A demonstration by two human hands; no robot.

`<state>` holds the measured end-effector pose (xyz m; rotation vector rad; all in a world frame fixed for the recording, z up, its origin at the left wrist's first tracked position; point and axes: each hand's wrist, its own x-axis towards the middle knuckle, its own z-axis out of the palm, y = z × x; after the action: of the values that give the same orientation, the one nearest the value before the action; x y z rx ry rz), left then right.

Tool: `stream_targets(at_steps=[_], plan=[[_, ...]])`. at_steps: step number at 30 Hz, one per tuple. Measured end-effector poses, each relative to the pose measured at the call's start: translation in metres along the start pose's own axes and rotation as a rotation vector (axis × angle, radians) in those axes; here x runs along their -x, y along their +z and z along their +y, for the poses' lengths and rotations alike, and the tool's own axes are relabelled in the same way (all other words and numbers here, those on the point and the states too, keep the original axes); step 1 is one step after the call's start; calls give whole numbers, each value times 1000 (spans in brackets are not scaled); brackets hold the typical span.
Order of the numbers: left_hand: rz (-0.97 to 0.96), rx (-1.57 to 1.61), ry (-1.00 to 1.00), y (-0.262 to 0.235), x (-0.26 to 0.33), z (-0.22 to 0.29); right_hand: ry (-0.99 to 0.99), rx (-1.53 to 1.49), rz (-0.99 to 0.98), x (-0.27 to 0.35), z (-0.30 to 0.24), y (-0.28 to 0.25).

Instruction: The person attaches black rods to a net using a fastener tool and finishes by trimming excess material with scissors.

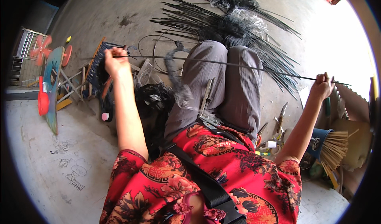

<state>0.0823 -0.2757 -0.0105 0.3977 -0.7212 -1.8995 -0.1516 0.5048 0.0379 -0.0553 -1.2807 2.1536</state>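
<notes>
A long, thin dark rod (190,59) stretches across above my knees, held at both sides. My left hand (117,63) is raised and closed on it towards its left end. Far to the right, my right hand (322,87) pinches the rod a little short of its pointed tip. Below the rod, a narrow metal tool (206,97) rests upright between my thighs; its kind is unclear. A wispy grey strand of fibre or netting (182,95) trails over my left thigh.
Dark rods (274,71) with tangled pale and black fibre (242,23) lie on the floor ahead. Pliers (282,116) and a blue bucket of thin sticks (323,138) are at right. At left stand a folding stool (73,87) and a teal board (52,87) with red parts.
</notes>
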Motion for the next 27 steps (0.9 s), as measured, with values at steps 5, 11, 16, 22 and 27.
stream_targets(at_steps=[5,11,16,22,27], plan=[[-243,-316,505,103,43,49,-597,661,-320,49,-46,56],[-1098,-973,943,203,204,-13,-1039,979,-959,146,-25,148],[-1200,-1110,881,213,233,-21,-1074,989,-1022,149,-25,161],[-1231,-1138,826,206,225,-23,-1099,909,-1029,137,-24,166],[-1304,-1255,698,216,228,-16,-1139,863,-1056,148,-37,189]])
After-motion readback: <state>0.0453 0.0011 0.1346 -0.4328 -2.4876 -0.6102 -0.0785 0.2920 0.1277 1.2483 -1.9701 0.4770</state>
